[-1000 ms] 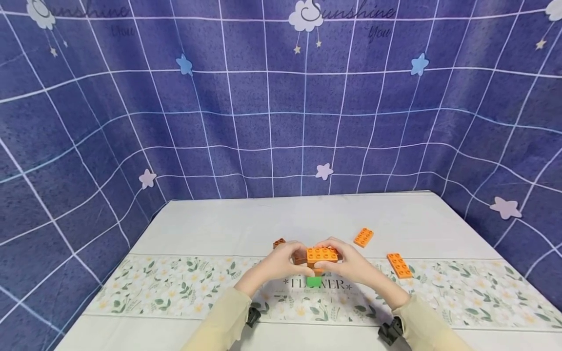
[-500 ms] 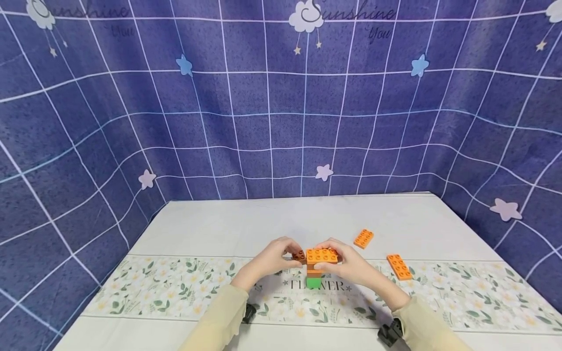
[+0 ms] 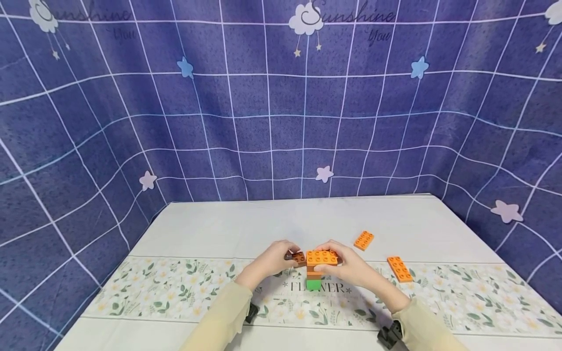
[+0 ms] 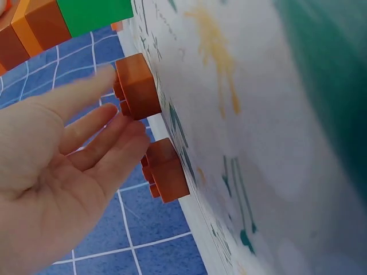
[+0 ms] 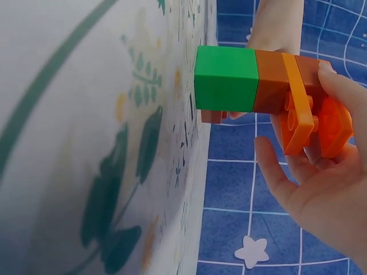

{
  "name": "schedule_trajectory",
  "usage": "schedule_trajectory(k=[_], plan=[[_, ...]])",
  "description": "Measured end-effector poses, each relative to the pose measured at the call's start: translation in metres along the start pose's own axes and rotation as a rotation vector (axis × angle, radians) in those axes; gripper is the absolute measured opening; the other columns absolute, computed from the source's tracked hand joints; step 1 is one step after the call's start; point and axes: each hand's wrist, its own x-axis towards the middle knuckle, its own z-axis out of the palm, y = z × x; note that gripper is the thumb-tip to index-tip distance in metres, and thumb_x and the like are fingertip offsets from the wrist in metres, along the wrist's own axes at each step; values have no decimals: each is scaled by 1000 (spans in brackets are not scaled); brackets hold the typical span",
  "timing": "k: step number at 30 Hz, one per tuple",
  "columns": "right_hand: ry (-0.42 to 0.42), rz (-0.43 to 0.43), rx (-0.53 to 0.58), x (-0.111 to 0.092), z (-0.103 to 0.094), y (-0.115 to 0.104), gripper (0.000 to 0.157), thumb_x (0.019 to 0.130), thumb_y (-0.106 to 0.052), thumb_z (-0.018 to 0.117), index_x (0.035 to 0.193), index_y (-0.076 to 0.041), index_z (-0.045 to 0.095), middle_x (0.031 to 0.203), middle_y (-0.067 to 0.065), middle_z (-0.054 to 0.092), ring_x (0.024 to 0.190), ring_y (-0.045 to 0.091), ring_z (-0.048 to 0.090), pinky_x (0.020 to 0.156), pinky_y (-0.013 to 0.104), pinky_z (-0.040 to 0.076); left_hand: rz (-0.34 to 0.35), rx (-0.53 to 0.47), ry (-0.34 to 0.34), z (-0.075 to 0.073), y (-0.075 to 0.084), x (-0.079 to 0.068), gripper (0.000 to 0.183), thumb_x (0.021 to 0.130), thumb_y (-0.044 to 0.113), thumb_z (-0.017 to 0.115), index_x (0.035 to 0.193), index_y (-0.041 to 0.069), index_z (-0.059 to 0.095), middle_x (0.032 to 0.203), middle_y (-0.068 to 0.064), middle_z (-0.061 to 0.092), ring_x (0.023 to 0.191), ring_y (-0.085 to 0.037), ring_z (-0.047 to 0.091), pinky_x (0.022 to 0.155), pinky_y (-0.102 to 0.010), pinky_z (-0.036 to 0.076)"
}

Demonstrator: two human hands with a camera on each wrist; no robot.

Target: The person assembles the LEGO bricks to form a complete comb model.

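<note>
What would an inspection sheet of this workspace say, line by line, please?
Surface: white table with a flower-print band.
Job's things: block stack, upright, green lowest, orange on top; two brown blocks beside it.
Clutter: two loose orange blocks, right of the stack.
Hands: right hand holds the stack; left hand is at the brown blocks, contact unclear.
Cables: nothing seen.
Surroundings: blue curtain with grid lines and stars.
</note>
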Motion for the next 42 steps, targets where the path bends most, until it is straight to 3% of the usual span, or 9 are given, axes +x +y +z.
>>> schedule_trajectory(k=[8,15,22,30,38,42], plan=[[8,-9,-24,0,0,-1,36,85,-26,69,117,-11,59,102,8,59,80,11,59,69,26,54,-5,13,10,3,-2,0,27,86,8,67,112,1,64,102,-8,64,90,-17,61,77,-25,52],[18,0,-52,-1,1,-2,36,85,-31,69,117,-17,59,105,1,60,87,11,59,76,26,52,-8,1,30,6,-6,1,24,86,6,66,109,1,64,103,-7,63,91,-17,61,79,-26,53],[15,3,-58,0,1,-4,37,86,-25,68,119,-12,58,107,6,60,88,11,58,76,25,52,-14,-14,24,3,-4,-1,25,82,12,73,103,3,66,97,-6,63,88,-17,61,77,-26,52],[39,10,-119,0,2,-5,36,87,-16,67,120,-7,57,110,8,60,95,14,57,81,28,50,-19,6,26,3,-4,-3,22,80,10,73,100,4,66,98,-5,64,94,-20,60,86,-32,51],[29,-21,-80,-1,1,1,36,86,-27,68,119,-14,59,108,4,60,90,9,57,77,25,51,-38,20,8,4,-3,-2,39,76,16,78,109,3,62,104,-6,64,96,-18,58,88,-32,50],[24,-23,-60,0,1,3,37,86,-28,68,119,-15,58,108,5,60,89,10,58,75,25,52,-39,61,2,5,-3,-2,39,76,17,78,109,3,64,104,-5,64,96,-17,58,89,-32,50]])
